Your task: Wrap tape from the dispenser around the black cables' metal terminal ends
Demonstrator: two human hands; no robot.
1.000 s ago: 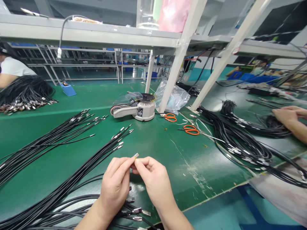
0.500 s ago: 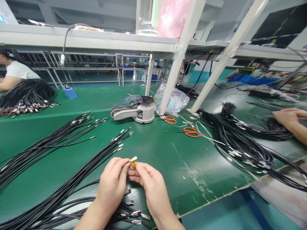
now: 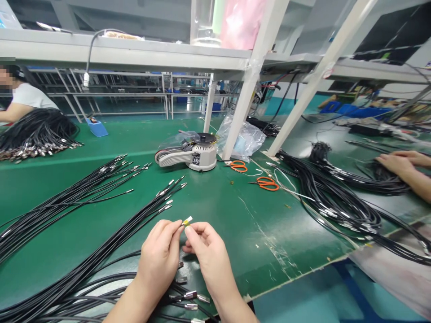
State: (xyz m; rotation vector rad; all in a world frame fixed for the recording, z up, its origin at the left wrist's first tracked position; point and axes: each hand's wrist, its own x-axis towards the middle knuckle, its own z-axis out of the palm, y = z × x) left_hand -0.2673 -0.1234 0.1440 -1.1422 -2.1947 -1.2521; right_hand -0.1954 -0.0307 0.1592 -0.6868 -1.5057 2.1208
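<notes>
My left hand (image 3: 160,251) pinches a black cable close to its tip. The cable end (image 3: 189,219) sticks out past the fingers, with a pale piece at its tip and yellow tape (image 3: 186,222) around it. My right hand (image 3: 207,249) has thumb and forefinger closed at that yellow tape, just right of the left fingertips. Below both hands lie thick black cables with metal connectors (image 3: 191,294). To the left, a bundle of thinner black cables (image 3: 131,229) runs diagonally, its silver ends pointing away from me.
A grey tape dispenser (image 3: 202,157) stands ahead. Two orange-handled scissors (image 3: 268,183) lie right of it, near shelf posts (image 3: 244,98). Another cable bundle (image 3: 74,188) lies left. A co-worker's hands (image 3: 400,163) are among cables at right; another person (image 3: 28,96) sits far left.
The yellow tape hung loose as a flap below the cable end; now it lies closer around it. My right fingers have moved slightly up, and the left hand stays nearly still.
</notes>
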